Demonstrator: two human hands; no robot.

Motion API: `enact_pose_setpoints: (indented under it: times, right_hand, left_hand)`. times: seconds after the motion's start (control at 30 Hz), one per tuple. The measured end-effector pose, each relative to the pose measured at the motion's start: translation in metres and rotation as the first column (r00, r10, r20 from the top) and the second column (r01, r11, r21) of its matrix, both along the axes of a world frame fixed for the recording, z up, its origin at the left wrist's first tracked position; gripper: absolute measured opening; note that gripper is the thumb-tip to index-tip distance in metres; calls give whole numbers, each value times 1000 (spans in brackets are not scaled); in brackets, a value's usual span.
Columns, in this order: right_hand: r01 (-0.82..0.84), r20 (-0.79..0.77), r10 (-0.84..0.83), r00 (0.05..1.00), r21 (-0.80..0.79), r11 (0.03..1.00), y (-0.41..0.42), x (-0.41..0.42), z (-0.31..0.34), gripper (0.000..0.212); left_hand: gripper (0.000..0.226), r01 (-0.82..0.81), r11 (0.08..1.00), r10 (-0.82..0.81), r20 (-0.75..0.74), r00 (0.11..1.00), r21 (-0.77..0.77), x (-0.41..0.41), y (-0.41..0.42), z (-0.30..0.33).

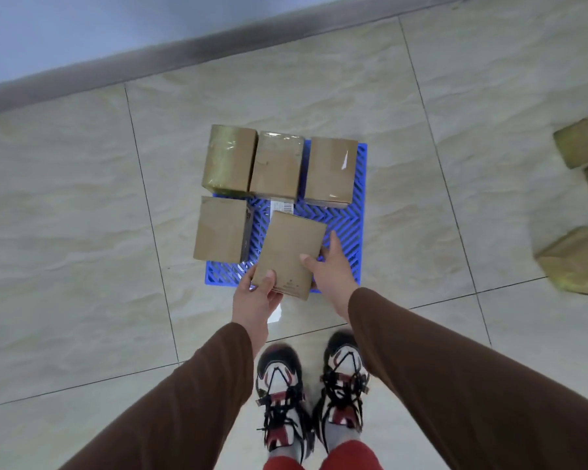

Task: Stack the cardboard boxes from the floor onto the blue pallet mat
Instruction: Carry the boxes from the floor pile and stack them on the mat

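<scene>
My shoes [311, 395] stand on the tiled floor [82, 232] just short of the blue pallet mat [340, 228]. Above the mat's near edge I grip a cardboard box [291, 254], tilted: my left hand [257, 296] is clamped on its near corner, thumb on top, my right hand [330, 269] on its right side. On the mat beyond it sit four boxes [277, 164]: one at the left, three along the far edge. Loose boxes [579, 239] lie on the floor well right of the mat.

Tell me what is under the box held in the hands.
Under the held box the blue mat shows around it, bare there. The part directly beneath is covered.
</scene>
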State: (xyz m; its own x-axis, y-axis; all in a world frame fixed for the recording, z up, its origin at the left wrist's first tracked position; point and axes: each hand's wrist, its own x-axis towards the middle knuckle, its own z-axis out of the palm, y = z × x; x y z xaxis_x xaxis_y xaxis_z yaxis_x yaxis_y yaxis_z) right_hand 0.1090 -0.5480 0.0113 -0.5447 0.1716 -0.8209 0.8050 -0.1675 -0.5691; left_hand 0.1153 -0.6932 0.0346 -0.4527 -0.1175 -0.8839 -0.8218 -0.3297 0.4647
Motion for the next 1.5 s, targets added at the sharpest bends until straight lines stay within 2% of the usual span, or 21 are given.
enact_pose_setpoints:
  times: [0.1,0.13,0.27,0.4,0.57,0.8,1.0,1.23,1.33,1.5]
  right_hand:
    - [-39,51,39,998,0,999,-12,-7,-20,65]
    - [-52,67,52,996,-1,999,-14,-9,-26,65]
    - [-139,81,135,987,47,989,-17,-21,-49,71]
    - [-201,72,196,978,78,976,-19,-33,-65,76]
    - [-226,97,219,971,72,971,-23,-42,-74,76]
    - [-245,93,237,967,96,965,-32,-44,-73,79]
    - [-162,132,147,980,112,981,-8,-4,-37,74]
    - [0,152,-45,987,279,960,66,66,55,58]
    - [105,117,-158,980,367,924,108,95,95,54]
    - [223,55,-280,959,467,856,181,141,139,47]
  left_hand:
    - [39,-53,999,53,4,999,2,-7,-5,-22]
    - [41,-45,999,45,2,999,1,-10,-6,-30]
    - [53,-33,999,33,11,999,-11,-18,-7,-64]
    - [53,-42,999,43,25,999,-24,-21,-6,-88]
    - [31,-36,996,41,62,997,-76,-30,-7,-97]
    - [46,62,989,-45,126,991,-134,-35,-7,-99]
    - [53,190,970,-161,180,970,-152,-16,6,-56]
    - [53,380,917,-359,164,919,-119,2,59,29]
    - [48,537,829,-531,86,843,-156,3,98,62]
    - [60,665,716,-681,-6,732,-210,10,178,96]
